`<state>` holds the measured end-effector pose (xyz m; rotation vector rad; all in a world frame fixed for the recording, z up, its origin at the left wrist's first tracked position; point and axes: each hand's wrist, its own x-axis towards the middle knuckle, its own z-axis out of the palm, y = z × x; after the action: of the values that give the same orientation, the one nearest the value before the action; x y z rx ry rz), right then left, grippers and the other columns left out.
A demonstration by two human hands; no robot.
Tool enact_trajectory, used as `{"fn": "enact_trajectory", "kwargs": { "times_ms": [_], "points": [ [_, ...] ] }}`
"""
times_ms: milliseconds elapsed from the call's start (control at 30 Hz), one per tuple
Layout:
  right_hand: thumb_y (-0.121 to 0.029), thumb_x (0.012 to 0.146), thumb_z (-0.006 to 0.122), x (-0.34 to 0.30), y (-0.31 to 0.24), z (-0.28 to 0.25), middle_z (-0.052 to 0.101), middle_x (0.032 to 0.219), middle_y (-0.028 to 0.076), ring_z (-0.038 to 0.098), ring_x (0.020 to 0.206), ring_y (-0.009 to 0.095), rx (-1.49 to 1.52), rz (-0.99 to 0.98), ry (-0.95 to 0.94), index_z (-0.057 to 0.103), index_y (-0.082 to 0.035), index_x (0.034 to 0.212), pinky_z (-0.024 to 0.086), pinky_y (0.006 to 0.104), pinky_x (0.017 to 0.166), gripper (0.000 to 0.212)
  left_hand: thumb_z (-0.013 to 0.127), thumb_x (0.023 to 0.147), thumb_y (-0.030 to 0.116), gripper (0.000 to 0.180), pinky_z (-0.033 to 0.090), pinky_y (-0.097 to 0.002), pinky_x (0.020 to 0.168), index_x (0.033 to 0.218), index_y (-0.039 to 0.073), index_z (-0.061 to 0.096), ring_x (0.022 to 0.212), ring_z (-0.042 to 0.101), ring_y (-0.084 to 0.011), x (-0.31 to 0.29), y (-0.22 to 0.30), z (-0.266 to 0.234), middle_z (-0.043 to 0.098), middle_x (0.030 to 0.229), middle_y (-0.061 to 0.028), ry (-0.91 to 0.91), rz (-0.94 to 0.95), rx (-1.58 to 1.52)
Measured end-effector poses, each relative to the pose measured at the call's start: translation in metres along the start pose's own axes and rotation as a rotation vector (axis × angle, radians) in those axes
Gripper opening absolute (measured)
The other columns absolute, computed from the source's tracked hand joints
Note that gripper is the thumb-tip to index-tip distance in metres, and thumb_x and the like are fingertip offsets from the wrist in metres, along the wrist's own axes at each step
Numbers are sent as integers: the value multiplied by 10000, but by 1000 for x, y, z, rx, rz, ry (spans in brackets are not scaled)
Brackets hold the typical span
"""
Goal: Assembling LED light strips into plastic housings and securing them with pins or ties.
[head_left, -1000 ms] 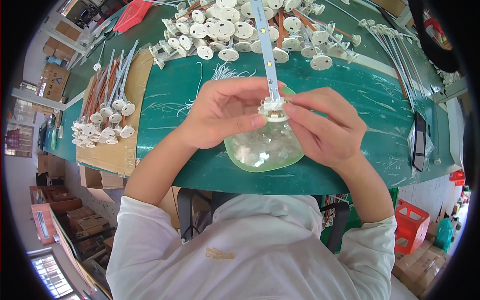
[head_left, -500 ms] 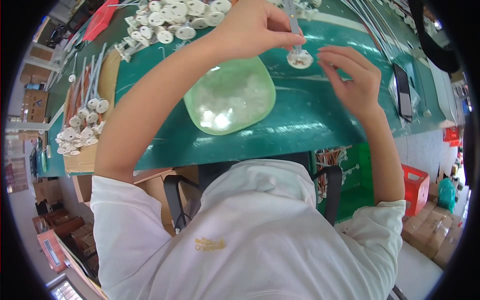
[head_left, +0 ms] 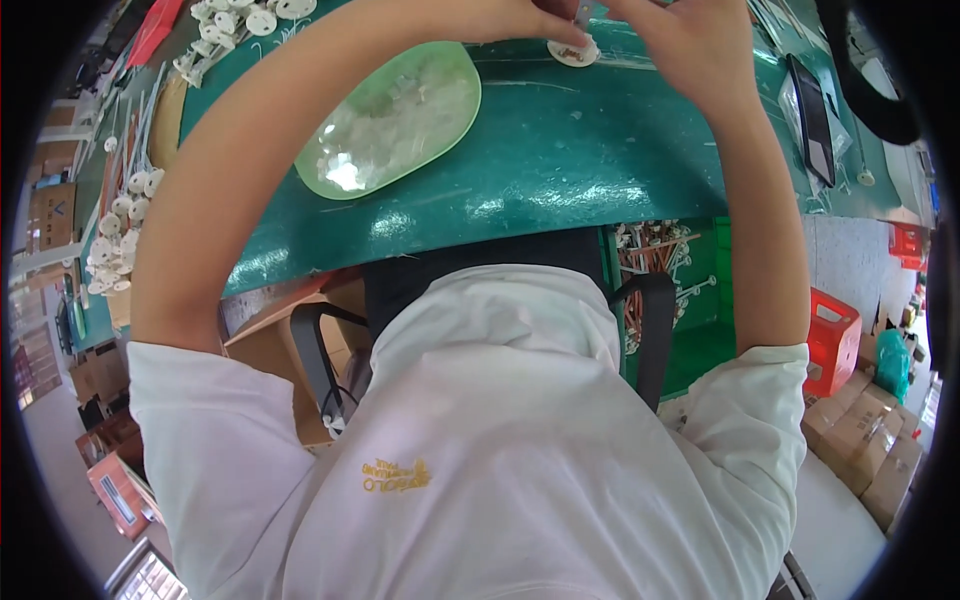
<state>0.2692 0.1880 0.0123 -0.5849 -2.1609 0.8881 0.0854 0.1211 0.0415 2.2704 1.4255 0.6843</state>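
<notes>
At the top edge my left hand (head_left: pixel 510 18) pinches a narrow grey metal strip (head_left: pixel 584 14) just above its white round end piece (head_left: pixel 574 52). The end piece hangs low over the green tabletop (head_left: pixel 560 130), its face turned partly toward me. Close by on the right, my right hand (head_left: pixel 695 45) reaches toward the upper part of the strip. The picture's edge cuts off most of its fingers, so their grip is hidden. Under my left forearm lies a pale green rounded dish (head_left: pixel 400 120) with a shiny, clear-looking surface.
White round-ended parts (head_left: pixel 235 25) are heaped at the far left, and more with long stems (head_left: pixel 125 215) lie at the left edge. A dark phone (head_left: pixel 812 120) rests on the right. Below the table stand a green bin (head_left: pixel 705 340) of stemmed parts and a red stool (head_left: pixel 832 345).
The view has shifted, so the table sits higher in the picture. My right hand has come in closer to the strip, while my left hand keeps hold of it.
</notes>
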Motion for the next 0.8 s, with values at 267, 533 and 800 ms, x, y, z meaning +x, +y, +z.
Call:
{"fn": "enact_trajectory", "kwargs": {
  "times_ms": [267, 533, 800],
  "points": [
    [-177, 903, 697, 1, -16, -6, 702, 897, 114, 673, 806, 195, -211, -16, -15, 722, -22, 967, 533, 290, 771, 169, 886, 594, 246, 417, 540, -362, 676, 829, -22, 669, 722, 694, -278, 10, -10, 9, 691, 750, -146, -25, 2, 183],
    [-207, 886, 722, 6, -13, -19, 706, 892, 107, 672, 822, 185, -369, -16, -206, 719, -61, 997, 523, 296, 816, 184, 879, 614, 255, 376, 538, -360, 697, 837, 24, 683, 749, 700, -284, 13, -15, 10, 701, 763, -148, -106, -68, 101],
    [-155, 858, 739, 4, 2, -31, 714, 871, 86, 662, 777, 157, -484, -141, -220, 728, -39, 945, 505, 265, 749, 145, 862, 629, 222, 374, 541, -357, 718, 884, -2, 705, 768, 705, -290, 16, -14, 6, 711, 796, -158, -124, -90, 24]
  ]
}}
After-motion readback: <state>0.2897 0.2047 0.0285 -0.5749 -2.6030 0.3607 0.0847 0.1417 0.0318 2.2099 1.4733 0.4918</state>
